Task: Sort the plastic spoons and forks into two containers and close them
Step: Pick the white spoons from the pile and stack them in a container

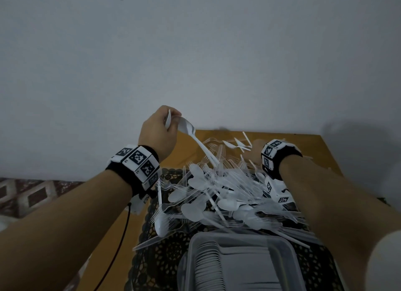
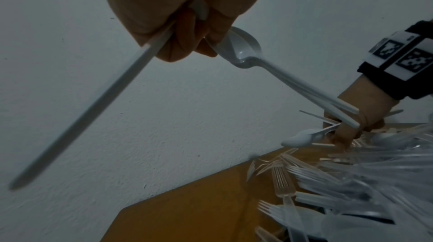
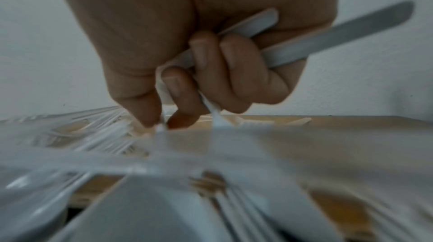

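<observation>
Gripping white spoons by the bowls, our left hand lifts them above the pile. Our right hand clutches more handles; they look light, slick and springy, so we judge the necks safest.

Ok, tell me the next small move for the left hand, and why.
Probably carry the white spoons in the left hand to the container nearest the camera and drop them there: its grip already holds several, and stacked spoons sit inside.

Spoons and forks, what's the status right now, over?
Left hand raised, gripping white spoons. Right hand gripping spoon handles, picking from pile. Container near, open, spoons stacked inside. Pile tangled.
</observation>
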`<state>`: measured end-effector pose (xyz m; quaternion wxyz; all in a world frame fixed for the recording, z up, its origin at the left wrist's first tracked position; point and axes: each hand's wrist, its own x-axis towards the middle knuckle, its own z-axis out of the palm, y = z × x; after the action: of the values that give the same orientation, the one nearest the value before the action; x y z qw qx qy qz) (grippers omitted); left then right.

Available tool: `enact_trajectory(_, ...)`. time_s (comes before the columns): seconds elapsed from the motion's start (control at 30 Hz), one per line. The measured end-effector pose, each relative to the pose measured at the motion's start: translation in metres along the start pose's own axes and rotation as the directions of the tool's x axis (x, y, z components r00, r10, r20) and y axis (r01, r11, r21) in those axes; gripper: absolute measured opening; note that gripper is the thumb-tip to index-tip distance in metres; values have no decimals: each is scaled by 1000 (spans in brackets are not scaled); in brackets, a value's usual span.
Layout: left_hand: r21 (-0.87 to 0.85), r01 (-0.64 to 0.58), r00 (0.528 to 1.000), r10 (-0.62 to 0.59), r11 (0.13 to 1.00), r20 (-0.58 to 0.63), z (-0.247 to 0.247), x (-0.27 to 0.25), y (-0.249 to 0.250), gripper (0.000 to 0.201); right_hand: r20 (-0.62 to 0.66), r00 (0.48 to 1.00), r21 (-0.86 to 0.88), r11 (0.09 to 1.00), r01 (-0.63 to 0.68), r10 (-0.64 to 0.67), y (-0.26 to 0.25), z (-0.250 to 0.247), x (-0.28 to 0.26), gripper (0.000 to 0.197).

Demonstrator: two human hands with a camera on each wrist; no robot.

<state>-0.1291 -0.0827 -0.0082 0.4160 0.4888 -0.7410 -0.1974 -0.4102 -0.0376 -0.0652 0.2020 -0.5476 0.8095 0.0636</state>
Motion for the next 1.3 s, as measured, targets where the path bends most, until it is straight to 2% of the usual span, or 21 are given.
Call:
enact_trajectory(0.1, -16, -10, 1000, 11, 1000, 1, -1, -2, 11, 10, -5, 1000, 36, 999, 9, -8, 2, -4, -8, 55)
enact_trajectory(0.2, -27, -41, 999, 42, 999, 6, -4, -5, 24, 11, 42, 998, 70, 997, 38, -41, 3, -12, -22, 46)
enact_trajectory(0.4, -50, -89, 996, 90, 995, 20, -19, -15, 55, 13, 97, 976, 97, 978, 183, -193, -2, -24, -58, 27)
enact_trajectory(0.47, -43, -98, 994, 100, 994, 33, -25, -20, 65, 12, 106, 965, 81, 970, 230, -238, -5, -26, -72, 28)
enact_trajectory(0.6, -12, -141, 988, 142, 990, 63, -36, -32, 85, 11, -14, 965, 89, 961, 262, -261, -8, -44, -108, 38)
enact_trajectory(0.73, -6, -177, 983, 177, 984, 46, -52, -42, 106, 11, -131, 971, 185, 958, 220, -198, -1, -70, -152, 27)
enact_trajectory(0.8, -12, -192, 981, 192, 981, 39, -60, -46, 117, 10, -223, 963, 371, 901, 226, -150, 0, -76, -176, 27)
enact_trajectory(0.9, -34, -227, 972, 229, 973, 55, -71, -55, 137, 10, -348, 916, 632, 671, 386, -199, -8, -74, -222, 37)
enact_trajectory(0.93, -46, -243, 967, 246, 969, 62, -74, -59, 145, 10, -384, 892, 648, 619, 445, -239, -13, -71, -237, 38)
enact_trajectory(1.0, -84, -273, 958, 279, 958, 68, -79, -68, 160, 11, -482, 832, 611, 576, 543, -273, -23, -62, -258, 36)
enact_trajectory(1.13, -196, -266, 958, 281, 944, 52, -88, -90, 188, 12, -650, 734, 512, 600, 614, -197, -32, -50, -289, 36)
enact_trajectory(1.2, -226, -238, 967, 251, 945, 31, -94, -100, 198, 12, -675, 721, 529, 578, 621, -156, -29, -46, -305, 38)
enact_trajectory(1.3, -229, -188, 981, 194, 955, 5, -104, -115, 209, 27, -675, 735, 645, 437, 627, -59, -15, -47, -326, 31)
